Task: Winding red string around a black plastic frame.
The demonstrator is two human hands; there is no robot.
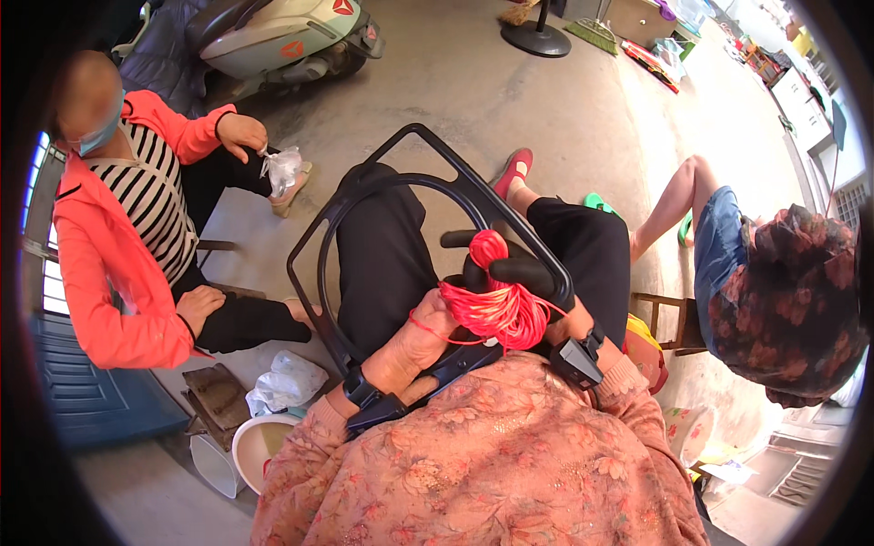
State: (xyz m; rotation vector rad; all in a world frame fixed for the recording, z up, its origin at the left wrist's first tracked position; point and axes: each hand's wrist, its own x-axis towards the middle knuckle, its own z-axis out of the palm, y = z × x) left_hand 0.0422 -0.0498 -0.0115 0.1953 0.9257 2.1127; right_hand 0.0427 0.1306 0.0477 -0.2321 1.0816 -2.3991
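Note:
A coiled bundle of thin red cord [510, 314] sits in front of my chest, with a smaller loop sticking up at its top. My left hand [426, 329] is closed at the bundle's left side, its fingers partly hidden by the strands. From the right, my right hand [528, 271], its fingers covered in black, closes round the upper part of the coil. A black angular frame with a curved inner bar [319, 238] lies over my lap, around and beneath my hands. Dark devices are strapped at both wrists.
A person in a coral jacket [86, 300] sits at the left, holding a clear plastic bag [282, 169]. Another seated person in a dark floral top [801, 300] is at the right. A scooter [291, 41] stands at the back; a white bucket [250, 455] is at lower left.

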